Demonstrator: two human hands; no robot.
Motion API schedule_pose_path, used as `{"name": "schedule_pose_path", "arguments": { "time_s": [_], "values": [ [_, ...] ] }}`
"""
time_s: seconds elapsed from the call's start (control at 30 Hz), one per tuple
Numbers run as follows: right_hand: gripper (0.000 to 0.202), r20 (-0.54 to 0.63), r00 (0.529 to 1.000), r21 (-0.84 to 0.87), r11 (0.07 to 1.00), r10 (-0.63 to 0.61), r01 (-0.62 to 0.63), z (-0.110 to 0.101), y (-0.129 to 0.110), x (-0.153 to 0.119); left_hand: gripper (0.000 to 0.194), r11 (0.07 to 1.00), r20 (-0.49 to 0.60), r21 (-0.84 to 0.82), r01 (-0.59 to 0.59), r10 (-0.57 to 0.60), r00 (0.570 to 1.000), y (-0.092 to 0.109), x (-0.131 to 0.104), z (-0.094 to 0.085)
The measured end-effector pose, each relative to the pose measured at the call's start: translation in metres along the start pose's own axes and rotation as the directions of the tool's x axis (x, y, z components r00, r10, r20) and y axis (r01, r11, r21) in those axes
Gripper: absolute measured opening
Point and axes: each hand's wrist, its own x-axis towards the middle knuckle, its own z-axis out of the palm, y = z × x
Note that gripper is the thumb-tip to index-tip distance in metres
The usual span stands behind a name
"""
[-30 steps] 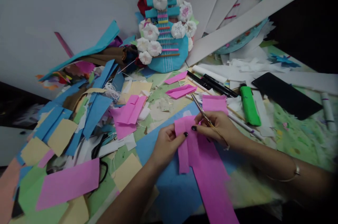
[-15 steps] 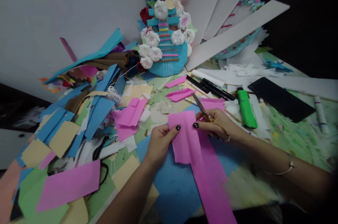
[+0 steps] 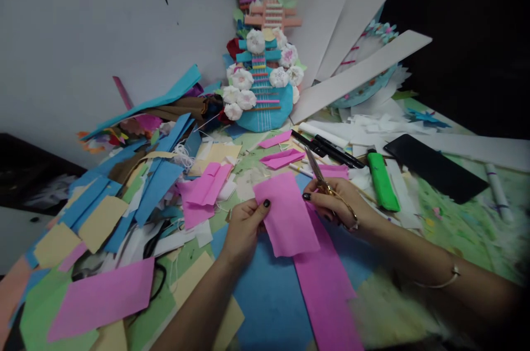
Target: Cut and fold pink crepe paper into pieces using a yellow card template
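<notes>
A rectangular piece of pink crepe paper [image 3: 290,216] is pinched at its upper left side between the thumb and fingers of my left hand [image 3: 245,227]. My right hand [image 3: 337,202] holds a pair of gold-handled scissors [image 3: 318,171] with the blades pointing up and away. The right thumb is just beside the paper's right edge; whether it touches is unclear. Beneath the piece a longer pink paper strip [image 3: 327,285] runs down toward the table's near edge. It lies across a blue sheet [image 3: 269,301].
Cut paper scraps, such as a pink rectangle [image 3: 103,298], cover the left side. Ahead stands a blue paper instrument [image 3: 265,108] with white flowers. On the right lie a green glue bottle [image 3: 383,181], black markers [image 3: 337,151] and a dark flat slab [image 3: 434,166].
The right fingers have come off the pink piece's upper edge, and the piece now looks flatter, tilted, in my left hand alone. The view has tipped up slightly.
</notes>
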Motion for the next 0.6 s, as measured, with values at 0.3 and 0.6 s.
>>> {"name": "schedule_pose_path", "arguments": {
  "time_s": [0.3, 0.6],
  "values": [
    [0.029, -0.090, 0.993, -0.244, 0.968, -0.073, 0.049, 0.003, -0.001, 0.000, 0.044, 0.998, -0.064, 0.029, -0.054, 0.056, 0.996, 0.009, -0.004, 0.002],
    [0.025, -0.079, 0.989, -0.808, 0.589, -0.124, 0.009, 0.003, 0.005, -0.012, 0.033, 0.972, -0.128, 0.051, -0.230, 0.235, 0.964, 0.016, -0.001, -0.008]
  ]
}}
